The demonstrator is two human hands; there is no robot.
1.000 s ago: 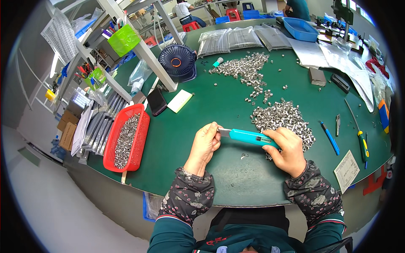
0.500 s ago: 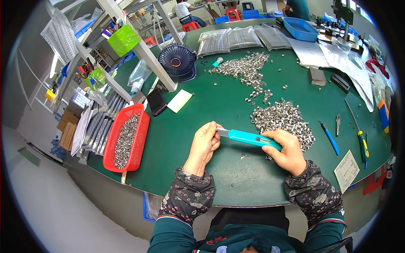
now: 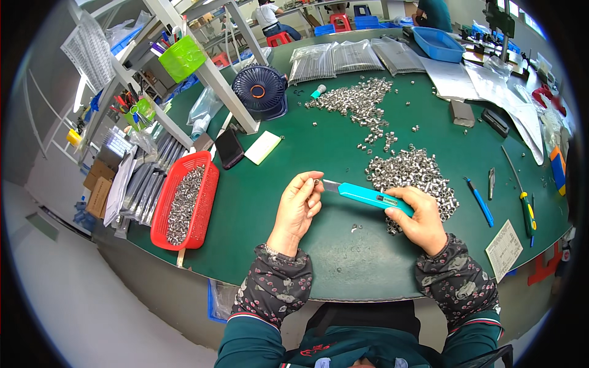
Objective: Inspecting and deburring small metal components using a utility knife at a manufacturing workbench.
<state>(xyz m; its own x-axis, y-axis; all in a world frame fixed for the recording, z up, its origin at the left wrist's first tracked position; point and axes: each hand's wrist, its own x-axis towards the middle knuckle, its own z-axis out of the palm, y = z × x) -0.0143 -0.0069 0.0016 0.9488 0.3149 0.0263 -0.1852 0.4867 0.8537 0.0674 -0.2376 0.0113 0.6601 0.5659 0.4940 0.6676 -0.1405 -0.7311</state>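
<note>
Between thumb and forefinger, my left hand (image 3: 298, 203) pinches a small metal ring (image 3: 316, 181). My right hand (image 3: 423, 216) is wrapped round the turquoise handle of a utility knife (image 3: 362, 194). Its blade points left, and the tip sits just right of the ring with a slight gap. Beyond my right hand lies a heap of similar metal rings (image 3: 408, 168) on the green table. A few tiny shavings (image 3: 356, 227) rest on the tabletop between my forearms.
A red basket (image 3: 213, 199) of metal rings stands at the left, near a phone (image 3: 229, 148) and a fan (image 3: 259, 92). A second heap of rings (image 3: 356, 101) lies farther back. To the right are a blue pen-like tool (image 3: 480, 202) and a screwdriver (image 3: 527, 213).
The knife blade has drawn away from the ring, rightward. My left hand has risen slightly, and the ring now shows more plainly at its fingertips.
</note>
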